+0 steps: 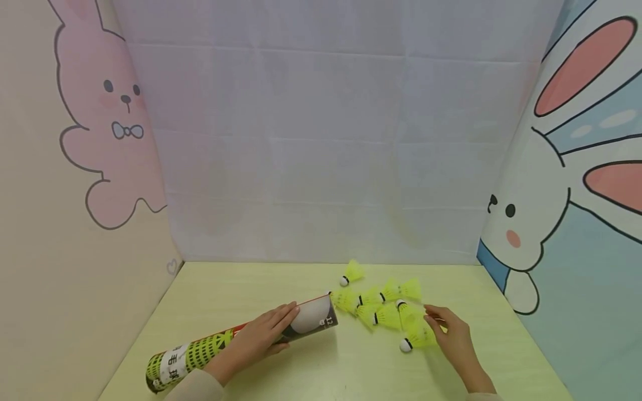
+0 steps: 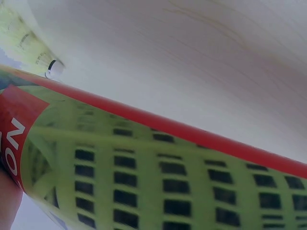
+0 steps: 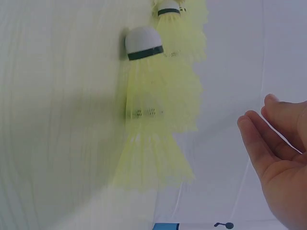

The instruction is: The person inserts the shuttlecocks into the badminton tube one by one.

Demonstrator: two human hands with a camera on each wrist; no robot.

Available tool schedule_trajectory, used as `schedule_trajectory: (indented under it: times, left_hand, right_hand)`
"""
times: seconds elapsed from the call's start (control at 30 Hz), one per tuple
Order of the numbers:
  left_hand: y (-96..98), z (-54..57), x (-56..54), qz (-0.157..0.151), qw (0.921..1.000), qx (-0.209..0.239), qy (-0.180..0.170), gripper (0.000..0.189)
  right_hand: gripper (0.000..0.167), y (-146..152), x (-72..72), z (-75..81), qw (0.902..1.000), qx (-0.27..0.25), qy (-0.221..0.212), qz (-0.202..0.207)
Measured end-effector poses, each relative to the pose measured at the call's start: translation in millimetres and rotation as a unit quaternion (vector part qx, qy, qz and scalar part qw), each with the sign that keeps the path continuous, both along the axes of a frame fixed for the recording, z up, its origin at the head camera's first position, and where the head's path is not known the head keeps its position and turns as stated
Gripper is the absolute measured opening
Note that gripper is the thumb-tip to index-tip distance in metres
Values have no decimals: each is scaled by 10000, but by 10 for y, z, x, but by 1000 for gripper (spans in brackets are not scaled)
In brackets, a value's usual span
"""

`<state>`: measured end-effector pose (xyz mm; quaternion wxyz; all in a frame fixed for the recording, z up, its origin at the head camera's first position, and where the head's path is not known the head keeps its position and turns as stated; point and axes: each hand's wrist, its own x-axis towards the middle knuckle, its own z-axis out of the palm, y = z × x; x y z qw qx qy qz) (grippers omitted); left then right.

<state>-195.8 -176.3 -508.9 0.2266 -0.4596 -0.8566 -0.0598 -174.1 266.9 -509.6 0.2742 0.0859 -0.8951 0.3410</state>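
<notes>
A long shuttlecock tube, printed green, black, white and red, lies slantwise at the left of the table. My left hand grips it near its right end, fingers across the top and thumb on the near side. In the left wrist view the green-and-black side of the tube fills the lower part. Yellow shuttlecocks with white heads lie to its right, some nested together. My right hand is beside the rightmost shuttlecock, fingers loosely bent; in the right wrist view they hold nothing.
One separate shuttlecock lies farther back, near the white cloth wall. Side walls with rabbit drawings stand left and right. The pale table reaches back to the cloth.
</notes>
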Motion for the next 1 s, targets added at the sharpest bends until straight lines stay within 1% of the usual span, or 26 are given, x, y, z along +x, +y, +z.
schedule_trajectory:
  times: [0.23, 0.3, 0.43, 0.57, 0.63, 0.83, 0.93, 1.0]
  left_hand:
    - [-24, -53, -20, 42, 10000, 14, -40, 70]
    - [-32, -68, -26, 61, 10000, 6, -50, 70]
    - [-46, -93, -38, 82, 9999, 12, -81, 71]
    - [-52, -105, -46, 58, 9999, 48, -116, 71]
    - [-53, -107, -47, 43, 9999, 59, -111, 71]
    - [-49, -110, -51, -16, 10000, 72, -56, 71]
    - [-49, -109, -51, -21, 10000, 70, -40, 71]
    - [-49, -107, -52, -20, 10000, 67, -31, 71]
  right_hand:
    - [28, 295, 57, -65, 9993, 27, 48, -369]
    - [27, 360, 74, -83, 9989, 29, -41, -458]
    - [26, 457, 111, -124, 9974, 67, -354, -632]
    - [26, 504, 139, -170, 9943, 85, -750, -749]
    - [27, 515, 148, -191, 9918, 95, -1019, -764]
    - [27, 527, 161, -225, 9772, 200, -1971, -759]
    - [24, 533, 160, -230, 9699, 198, -2308, -750]
    - [23, 542, 153, -239, 9670, 172, -2437, -722]
